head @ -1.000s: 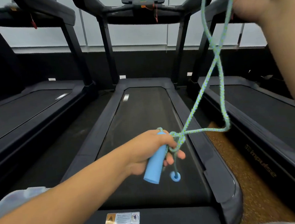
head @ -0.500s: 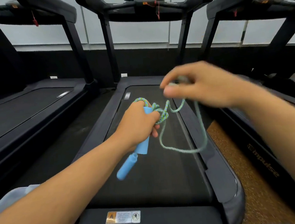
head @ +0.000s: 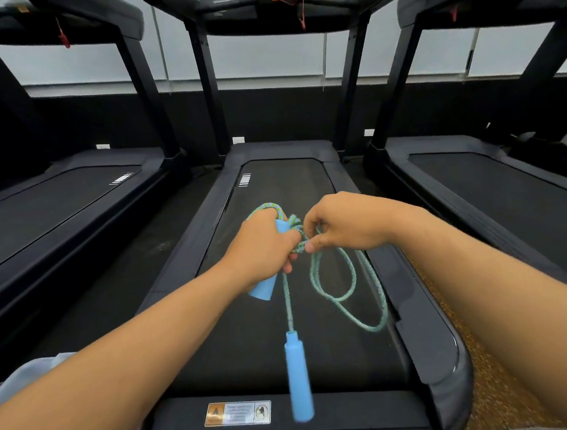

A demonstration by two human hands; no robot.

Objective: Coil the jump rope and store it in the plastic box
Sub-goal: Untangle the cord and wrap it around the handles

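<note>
The left hand (head: 261,250) has its grip clenched around one blue handle (head: 264,289) of the jump rope (head: 348,277), held above the middle treadmill (head: 439,355) belt. Just right of it, the second handle (head: 299,380) hangs down on the cord. The right hand (head: 347,225) pinches the rope's bunched strands beside the left fingers, loops dangling below.
</note>
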